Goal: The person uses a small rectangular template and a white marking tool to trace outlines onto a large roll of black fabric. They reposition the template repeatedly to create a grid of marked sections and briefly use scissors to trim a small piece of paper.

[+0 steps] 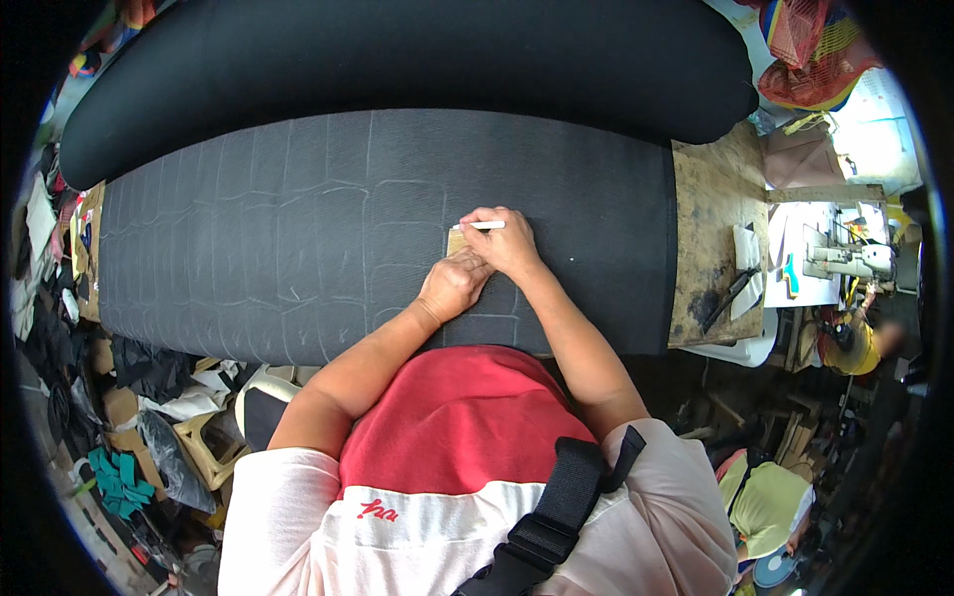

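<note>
Black fabric (238, 228) lies spread over the table, with pale drawn lines forming rows of outlines across its left and middle. My left hand (457, 282), fingers curled, presses a small tan template (456, 241) flat on the cloth. Most of the template is covered by my hands. Just above it, my right hand (509, 243) pinches a white pen-like marker (487, 225), its tip pointing left at the template's upper edge. The two hands touch at the wrist and fingers.
A thick black fabric roll (417, 60) spans the far edge. Scissors (730, 300) lie on the bare wooden tabletop (711, 214) at right. Beyond stand a sewing machine (850, 260) and two other people. Cloth scraps and a beige plastic chair (209, 447) crowd the lower left.
</note>
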{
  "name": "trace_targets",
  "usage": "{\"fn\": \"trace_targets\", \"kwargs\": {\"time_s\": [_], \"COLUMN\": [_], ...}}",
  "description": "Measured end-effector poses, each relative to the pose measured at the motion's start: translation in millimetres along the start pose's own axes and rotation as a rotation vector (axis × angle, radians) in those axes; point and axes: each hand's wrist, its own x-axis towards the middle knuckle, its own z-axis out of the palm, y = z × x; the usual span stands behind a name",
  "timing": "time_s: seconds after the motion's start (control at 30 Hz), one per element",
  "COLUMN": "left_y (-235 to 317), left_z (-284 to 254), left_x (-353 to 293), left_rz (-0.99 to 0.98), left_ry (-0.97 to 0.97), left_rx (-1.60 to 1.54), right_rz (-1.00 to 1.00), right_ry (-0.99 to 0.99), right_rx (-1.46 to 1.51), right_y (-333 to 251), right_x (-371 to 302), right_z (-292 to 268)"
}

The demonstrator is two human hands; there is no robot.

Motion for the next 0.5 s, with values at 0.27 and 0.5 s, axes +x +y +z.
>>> {"fn": "trace_targets", "kwargs": {"time_s": [0.27,0.5], "left_y": [1.8,1.9], "left_z": [-2.1,-1.1], "left_x": [4.6,2.0], "left_rz": [-0.001,0.0], "left_ry": [-0.017,-0.019], "left_rx": [-0.018,-0.021], "right_rz": [0.067,-0.098], "right_ry": [0.286,0.278], "right_rx": [0.109,-0.351], "right_y": [27.2,14.1], "right_x": [-23.8,-57.2], "right_z": [-30.5,-11.0]}}
